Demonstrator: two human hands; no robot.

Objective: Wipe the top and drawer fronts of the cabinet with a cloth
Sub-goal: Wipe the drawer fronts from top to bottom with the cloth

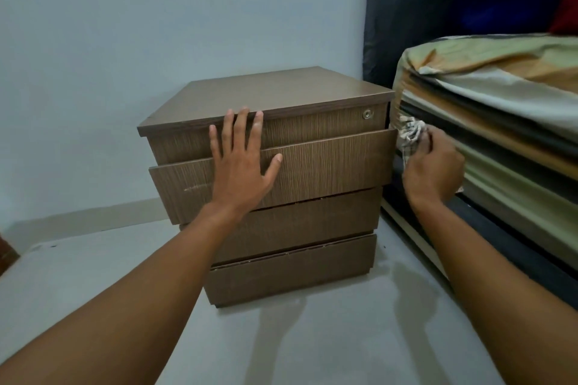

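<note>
A brown wooden cabinet [275, 94] with several drawer fronts stands on the floor against the wall. Its second drawer front [337, 162] juts out a little from the others. My left hand [242, 166] lies flat with fingers spread across the top and second drawer fronts, holding nothing. My right hand [433, 170] is at the cabinet's right side, closed on a crumpled pale checked cloth [411, 134] that touches the right end of the jutting drawer. A round metal lock [368, 114] sits on the top drawer front.
A bed with a striped green and orange sheet [500, 109] stands close on the right, leaving a narrow gap beside the cabinet. A dark headboard [413, 9] rises behind it. A pale blue wall [156, 25] is behind, grey floor [312, 337] in front.
</note>
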